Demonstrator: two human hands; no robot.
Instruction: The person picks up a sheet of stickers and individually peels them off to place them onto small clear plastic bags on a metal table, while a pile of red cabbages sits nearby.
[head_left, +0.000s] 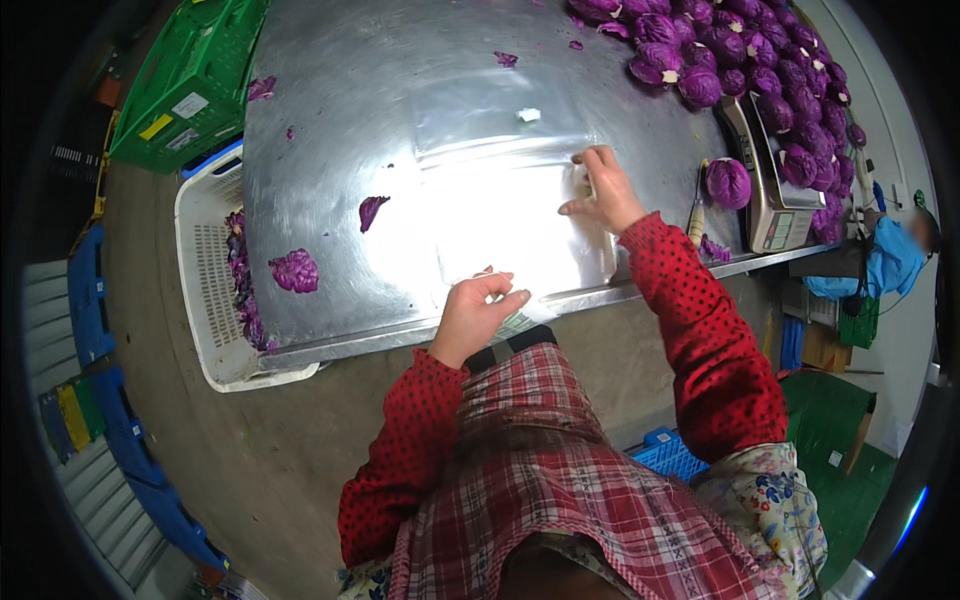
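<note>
Clear plastic bags or sheets (517, 225) lie in a flat stack on the steel table (322, 150), washed out by glare. My left hand (484, 304) is at the near edge of the stack, thumb and fingers pinching a piece of clear film that hangs at the table's edge. My right hand (604, 191) touches the right side of the stack with thumb and fingers apart; whether it grips film there, I cannot tell. A single red cabbage (727, 183) sits further right, beside a knife (697, 214) with a light handle.
Many red cabbages (750, 52) are heaped at the far right, around and on a weighing scale (780, 229). Loose leaves (295, 271) lie on the left. A white basket (202, 277) of leaves and a green crate (180, 112) flank the table. A person in blue (892, 255) is at far right.
</note>
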